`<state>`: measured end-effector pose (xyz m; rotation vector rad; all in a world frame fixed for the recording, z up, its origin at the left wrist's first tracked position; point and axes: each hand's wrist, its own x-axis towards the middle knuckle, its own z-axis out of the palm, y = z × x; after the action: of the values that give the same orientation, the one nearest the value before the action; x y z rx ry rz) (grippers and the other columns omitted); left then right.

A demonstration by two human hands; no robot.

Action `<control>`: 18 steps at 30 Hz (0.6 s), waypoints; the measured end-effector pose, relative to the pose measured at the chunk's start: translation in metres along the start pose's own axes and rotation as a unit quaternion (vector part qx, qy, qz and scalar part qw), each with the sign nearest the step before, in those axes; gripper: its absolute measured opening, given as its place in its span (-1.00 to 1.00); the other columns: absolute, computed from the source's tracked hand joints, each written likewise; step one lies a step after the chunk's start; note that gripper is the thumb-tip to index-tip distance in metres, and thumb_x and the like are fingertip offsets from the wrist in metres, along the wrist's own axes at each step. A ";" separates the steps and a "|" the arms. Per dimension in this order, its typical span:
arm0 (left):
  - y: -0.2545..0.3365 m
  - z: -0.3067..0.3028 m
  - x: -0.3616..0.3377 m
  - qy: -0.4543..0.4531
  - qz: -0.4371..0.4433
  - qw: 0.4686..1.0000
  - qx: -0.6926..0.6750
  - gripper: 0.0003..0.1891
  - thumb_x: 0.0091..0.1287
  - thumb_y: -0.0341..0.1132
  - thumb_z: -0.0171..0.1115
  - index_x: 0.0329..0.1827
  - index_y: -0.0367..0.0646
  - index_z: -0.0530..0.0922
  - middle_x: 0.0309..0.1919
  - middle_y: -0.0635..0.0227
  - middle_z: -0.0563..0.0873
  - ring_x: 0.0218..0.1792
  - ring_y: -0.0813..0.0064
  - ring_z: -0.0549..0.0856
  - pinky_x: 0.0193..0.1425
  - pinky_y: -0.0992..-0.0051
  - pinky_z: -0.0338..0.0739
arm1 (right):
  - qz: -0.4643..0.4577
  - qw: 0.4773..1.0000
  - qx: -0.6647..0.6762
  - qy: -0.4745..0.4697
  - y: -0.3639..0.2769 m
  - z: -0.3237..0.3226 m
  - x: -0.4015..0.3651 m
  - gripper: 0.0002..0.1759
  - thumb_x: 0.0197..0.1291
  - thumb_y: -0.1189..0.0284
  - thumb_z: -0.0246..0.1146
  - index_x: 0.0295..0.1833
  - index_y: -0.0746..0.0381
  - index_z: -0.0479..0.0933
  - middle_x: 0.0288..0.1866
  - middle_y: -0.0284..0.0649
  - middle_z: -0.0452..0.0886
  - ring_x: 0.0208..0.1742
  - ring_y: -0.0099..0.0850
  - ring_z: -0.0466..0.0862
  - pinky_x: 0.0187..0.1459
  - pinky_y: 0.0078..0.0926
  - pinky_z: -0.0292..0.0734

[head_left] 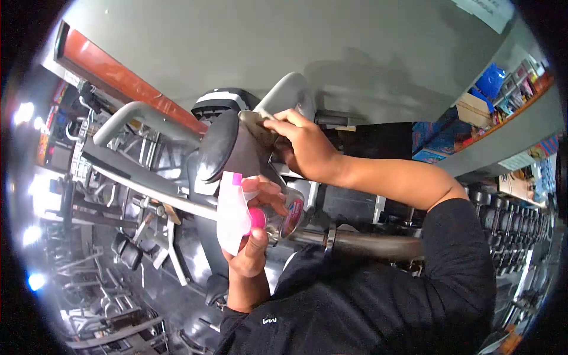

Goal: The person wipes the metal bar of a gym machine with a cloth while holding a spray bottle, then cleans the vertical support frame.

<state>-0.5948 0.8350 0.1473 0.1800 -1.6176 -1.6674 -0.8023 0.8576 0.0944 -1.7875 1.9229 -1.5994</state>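
Observation:
My left hand (253, 236) grips a clear spray bottle (283, 214) with a white and pink trigger head, held in front of my chest. My right hand (303, 143) presses a grey cloth (257, 127) against the black padded part (219, 145) of a gym machine. The cloth is bunched under my fingers at the top of the pad. Both sleeves are black.
Grey machine tubes (139, 115) and a metal bar (367, 244) cross in front of me. A rack of dumbbells (520, 222) stands at the right. Shelves with boxes (473, 109) run along the upper right wall. More gym machines (118, 248) fill the left side.

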 end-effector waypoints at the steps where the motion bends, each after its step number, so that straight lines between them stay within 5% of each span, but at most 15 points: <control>1: 0.010 -0.004 -0.005 -0.006 -0.001 1.000 0.005 -0.14 0.34 0.15 0.44 0.45 -0.40 0.42 0.06 -0.03 0.66 -0.14 0.27 0.70 0.02 0.28 0.58 | -0.016 1.000 -0.007 0.003 -0.011 0.001 -0.001 -0.37 -0.05 0.78 0.31 0.26 0.38 0.59 0.20 0.02 0.59 0.18 0.00 0.68 0.25 -0.21 0.61; 7: 0.050 -0.042 -0.028 -0.035 0.059 0.998 0.013 -0.17 0.36 0.16 0.40 0.43 -0.39 0.45 0.05 -0.05 0.67 -0.15 0.24 0.72 0.03 0.28 0.57 | 0.084 0.996 -0.029 -0.001 -0.064 0.002 0.000 -0.47 0.06 0.62 0.41 0.21 0.35 0.56 0.09 0.04 0.67 0.14 -0.01 0.71 0.16 -0.21 0.62; 18: 0.054 -0.101 -0.081 -0.088 -0.052 0.993 -0.062 -0.32 0.47 -0.09 0.35 0.49 -0.36 0.38 0.16 0.02 0.63 -0.09 0.35 0.66 0.10 0.32 0.54 | 0.242 0.947 -0.184 -0.104 -0.085 0.023 -0.002 -0.32 0.07 0.58 0.41 0.32 0.38 0.34 0.16 0.25 0.66 0.29 0.18 0.63 0.25 -0.04 0.56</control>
<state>-0.4565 0.8125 0.1446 0.0574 -1.6505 -1.9022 -0.7279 0.8637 0.1413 -1.3444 2.4175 -0.9045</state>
